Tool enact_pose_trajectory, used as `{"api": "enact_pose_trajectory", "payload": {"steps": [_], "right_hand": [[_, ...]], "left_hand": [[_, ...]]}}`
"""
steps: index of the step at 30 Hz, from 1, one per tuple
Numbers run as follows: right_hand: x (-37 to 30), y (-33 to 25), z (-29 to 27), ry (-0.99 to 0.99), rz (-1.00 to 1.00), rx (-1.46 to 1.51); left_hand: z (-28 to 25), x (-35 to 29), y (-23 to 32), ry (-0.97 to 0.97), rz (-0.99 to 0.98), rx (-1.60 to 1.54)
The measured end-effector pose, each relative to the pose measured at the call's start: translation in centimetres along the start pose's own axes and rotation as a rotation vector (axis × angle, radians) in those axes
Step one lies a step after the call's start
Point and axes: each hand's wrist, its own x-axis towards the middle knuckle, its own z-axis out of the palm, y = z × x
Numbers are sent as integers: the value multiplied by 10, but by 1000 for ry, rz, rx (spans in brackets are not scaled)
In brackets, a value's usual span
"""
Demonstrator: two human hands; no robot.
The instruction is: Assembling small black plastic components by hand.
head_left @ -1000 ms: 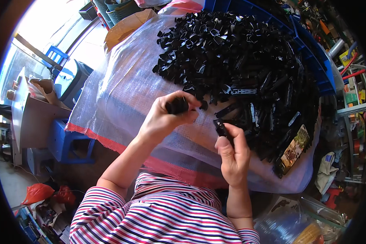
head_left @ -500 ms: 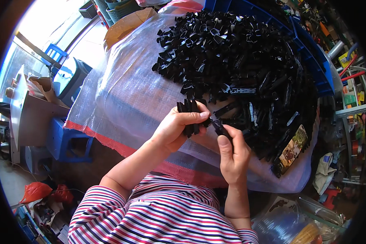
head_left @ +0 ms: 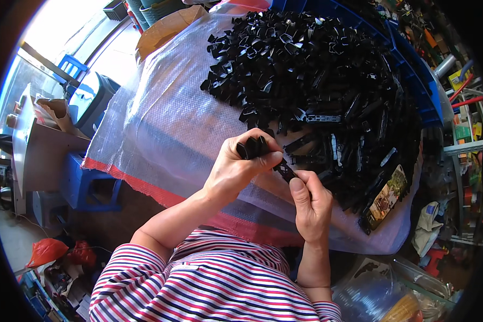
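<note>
The left hand (head_left: 235, 173) curls around several black pieces (head_left: 251, 148), while the right hand (head_left: 313, 203) pinches a black strip (head_left: 285, 171). They're closer together than a second ago.

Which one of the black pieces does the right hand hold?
The narrow black piece pinched in the right hand, slanting up toward the left hand. The others form the left hand's bunch and the loose heap.

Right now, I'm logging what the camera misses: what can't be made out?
Head view: how many black pieces the left hand holds; it partly covers them.
Head view: the near end of the black part, covered by the right hand.
Head view: how far the blue bin extends, cut off by the top edge.
</note>
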Motion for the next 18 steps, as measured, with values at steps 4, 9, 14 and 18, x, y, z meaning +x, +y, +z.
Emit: {"api": "enact_pose_trajectory", "payload": {"steps": [4,9,14,18], "right_hand": [[-1,3,7,17,5,-21],[1,3,26,37,-19,36],[11,5,34,190,-147,-143],[8,-4,31,29,-268,-385]], "left_hand": [[5,-9,5,41,225,350],[8,-20,1,95,285,365],[7,-18,0,15,-61,-145],[14,-19,-10,53,-210,-488]]}}
